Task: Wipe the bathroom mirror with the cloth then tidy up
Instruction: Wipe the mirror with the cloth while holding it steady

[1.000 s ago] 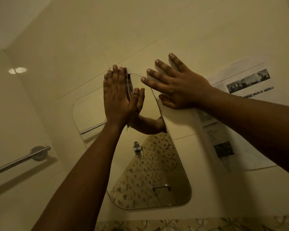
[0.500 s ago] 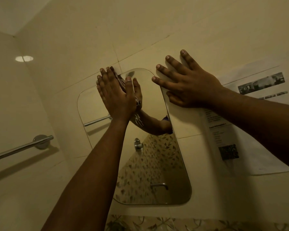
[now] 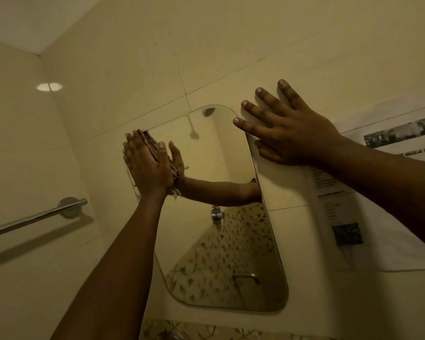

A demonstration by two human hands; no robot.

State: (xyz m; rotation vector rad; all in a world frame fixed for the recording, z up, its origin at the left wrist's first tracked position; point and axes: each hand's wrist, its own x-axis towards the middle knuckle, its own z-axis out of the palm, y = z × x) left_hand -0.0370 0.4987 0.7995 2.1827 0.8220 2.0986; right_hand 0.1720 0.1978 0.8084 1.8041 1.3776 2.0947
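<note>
Pressing a cloth (image 3: 154, 144) flat against the upper left corner of a wall mirror (image 3: 219, 158), the left hand (image 3: 145, 168) is open. Its fingers are straight and close together, its palm faces the glass, and nothing is curled round the fabric. The cloth is sandwiched between palm and mirror. Only a strip shows beside the fingers, and a frayed end shows below the heel of the hand.

The right hand (image 3: 290, 133) is also open, lying flat on the cream tiled wall (image 3: 231, 45) just beside the mirror's upper right corner. Its fingers are spread and its forefinger tip reaches the mirror's edge.

The mirror is tall with rounded corners. It reflects the left hand and forearm, a chrome tap fitting (image 3: 216, 214) and leaf-patterned tiles (image 3: 226, 256).

To the right of the mirror a printed sheet of paper (image 3: 368, 251) is stuck to the wall, partly under the right forearm. It carries small photographs, text too small to read and a dark square code.

On the side wall to the left hangs a chrome towel rail (image 3: 35, 218), and above it a bright patch of reflected light (image 3: 49, 86) shows on the tile.
</note>
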